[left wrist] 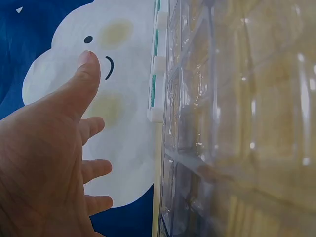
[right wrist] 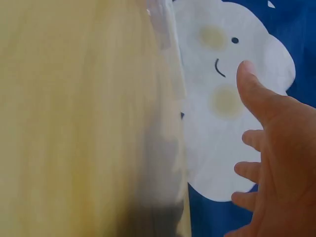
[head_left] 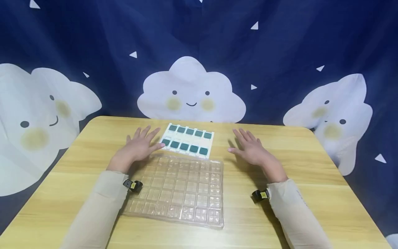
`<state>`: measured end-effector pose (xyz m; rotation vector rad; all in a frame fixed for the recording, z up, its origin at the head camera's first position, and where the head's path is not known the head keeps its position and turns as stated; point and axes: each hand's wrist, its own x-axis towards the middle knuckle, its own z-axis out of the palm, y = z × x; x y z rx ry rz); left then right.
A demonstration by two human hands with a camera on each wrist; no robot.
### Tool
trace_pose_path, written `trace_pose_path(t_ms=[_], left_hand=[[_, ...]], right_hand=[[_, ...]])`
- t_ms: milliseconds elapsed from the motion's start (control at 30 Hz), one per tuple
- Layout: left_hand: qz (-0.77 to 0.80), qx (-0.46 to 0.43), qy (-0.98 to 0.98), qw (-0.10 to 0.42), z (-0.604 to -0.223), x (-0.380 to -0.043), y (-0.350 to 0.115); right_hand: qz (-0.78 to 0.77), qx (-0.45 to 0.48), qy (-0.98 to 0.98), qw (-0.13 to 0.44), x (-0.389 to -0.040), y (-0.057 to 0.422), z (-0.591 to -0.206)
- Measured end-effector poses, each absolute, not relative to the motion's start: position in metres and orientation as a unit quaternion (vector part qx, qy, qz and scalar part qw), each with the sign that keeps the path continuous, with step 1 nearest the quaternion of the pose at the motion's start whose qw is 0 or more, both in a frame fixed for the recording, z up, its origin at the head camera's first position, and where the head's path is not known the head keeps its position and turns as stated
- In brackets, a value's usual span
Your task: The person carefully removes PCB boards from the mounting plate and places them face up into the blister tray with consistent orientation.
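Note:
A white tray (head_left: 189, 141) carrying two rows of green square chips lies toward the back of the table. In front of it is a clear plastic tray (head_left: 178, 190) divided into many small compartments. My left hand (head_left: 136, 147), fingers spread and holding nothing, hovers by the white tray's left end, its thumb near the front left chip; whether they touch I cannot tell. To the right of both trays, my right hand (head_left: 252, 148) is held over the wood with fingers extended and nothing in it. Both palms appear bare in the wrist views.
The wooden table (head_left: 311, 207) reaches back to a dark blue curtain (head_left: 224, 34) printed with white clouds. A small black wrist camera (head_left: 133, 185) sits on the left sleeve, and another black camera (head_left: 259, 195) on the right sleeve.

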<state>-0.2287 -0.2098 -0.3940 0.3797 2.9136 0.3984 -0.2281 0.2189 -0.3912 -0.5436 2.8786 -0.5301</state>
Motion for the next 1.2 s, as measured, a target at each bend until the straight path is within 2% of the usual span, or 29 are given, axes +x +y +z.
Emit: trace_pose_path(t_ms=[300, 500, 833, 1200], left_hand=[[0.156, 0.152, 0.969, 0.114, -0.402, -0.222, -0.203], [0.151, 0.168, 0.969, 0.096, -0.402, -0.213, -0.194], [0.119, 0.204, 0.966, 0.106, -0.400, -0.183, -0.191], [0.122, 0.205, 0.959, 0.154, -0.394, -0.151, -0.199]], right_hand=[[-0.167, -0.247, 0.952, 0.074, -0.220, 0.198, -0.400], [-0.180, -0.282, 0.939, 0.078, -0.210, 0.183, -0.398], [-0.146, -0.329, 0.928, 0.099, -0.194, 0.167, -0.392], [-0.121, -0.341, 0.922, 0.139, -0.179, 0.156, -0.384]])
